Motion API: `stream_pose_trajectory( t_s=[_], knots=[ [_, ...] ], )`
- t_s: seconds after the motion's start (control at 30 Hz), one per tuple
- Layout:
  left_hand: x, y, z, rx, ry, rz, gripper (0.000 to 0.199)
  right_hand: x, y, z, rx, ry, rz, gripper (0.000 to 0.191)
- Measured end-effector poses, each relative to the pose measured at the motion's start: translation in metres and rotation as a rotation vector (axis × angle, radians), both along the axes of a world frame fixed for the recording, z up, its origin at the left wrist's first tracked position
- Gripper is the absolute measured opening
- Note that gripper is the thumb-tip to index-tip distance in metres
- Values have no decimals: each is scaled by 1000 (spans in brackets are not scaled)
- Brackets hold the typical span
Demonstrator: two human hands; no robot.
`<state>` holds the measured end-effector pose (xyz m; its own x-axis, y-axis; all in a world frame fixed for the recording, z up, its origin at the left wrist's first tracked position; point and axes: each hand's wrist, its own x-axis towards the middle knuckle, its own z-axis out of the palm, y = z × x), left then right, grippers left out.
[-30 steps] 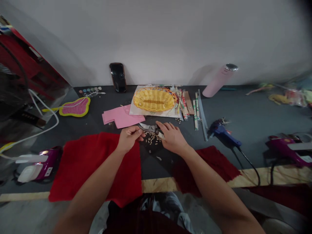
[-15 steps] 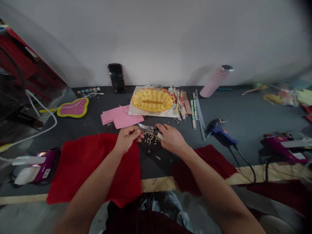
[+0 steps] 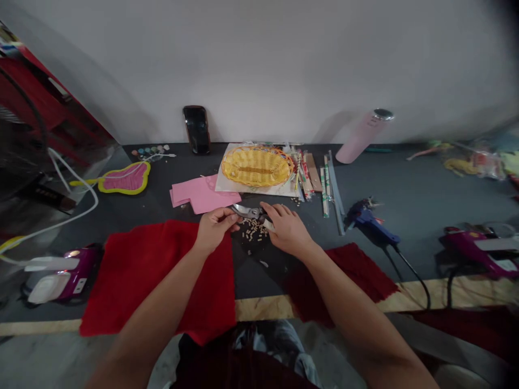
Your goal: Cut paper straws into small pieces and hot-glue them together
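Observation:
My right hand (image 3: 288, 227) is wrapped round the handles of a pair of pruning shears (image 3: 252, 212), whose curved blades point left. Close to the blade tips, my left hand (image 3: 216, 229) is closed in a pinch; what it holds is too small to make out. Under the shears, many short pale cut pieces (image 3: 254, 231) lie scattered on the dark table. Pink sheets (image 3: 203, 193) lie just beyond my left hand. Behind the shears, a yellow woven basket (image 3: 258, 168) rests on a white sheet.
A red cloth (image 3: 150, 275) lies under my left forearm, a darker red one (image 3: 357, 275) by my right. To the right are a blue glue gun (image 3: 375, 227), packaged sticks (image 3: 324, 189) and a pink bottle (image 3: 363, 138). A phone (image 3: 197, 129) leans on the wall.
The whole view has shifted slightly, so things sit a little further right. My hands and the shears keep nearly the same position relative to each other.

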<state>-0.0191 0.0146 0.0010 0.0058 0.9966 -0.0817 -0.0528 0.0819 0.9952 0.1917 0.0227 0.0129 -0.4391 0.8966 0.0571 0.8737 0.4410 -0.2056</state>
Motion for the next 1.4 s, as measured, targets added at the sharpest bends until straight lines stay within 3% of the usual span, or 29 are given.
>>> stream_pose_trajectory(
  t_s=[0.43,0.63,1.03,1.4],
  knots=[
    [-2,-1,0,27,-22,-66,22,-2,-2,1,-61,37,-7,50],
    [-1,-1,-4,29,22,-33,24,-4,-3,-3,-13,-1,-37,57],
    [-2,-1,3,-12,23,-102,25,1,2,-2,-51,28,34,56],
    [0,-1,0,-32,-42,-62,24,-3,-1,-3,-53,-3,-29,48]
  ],
)
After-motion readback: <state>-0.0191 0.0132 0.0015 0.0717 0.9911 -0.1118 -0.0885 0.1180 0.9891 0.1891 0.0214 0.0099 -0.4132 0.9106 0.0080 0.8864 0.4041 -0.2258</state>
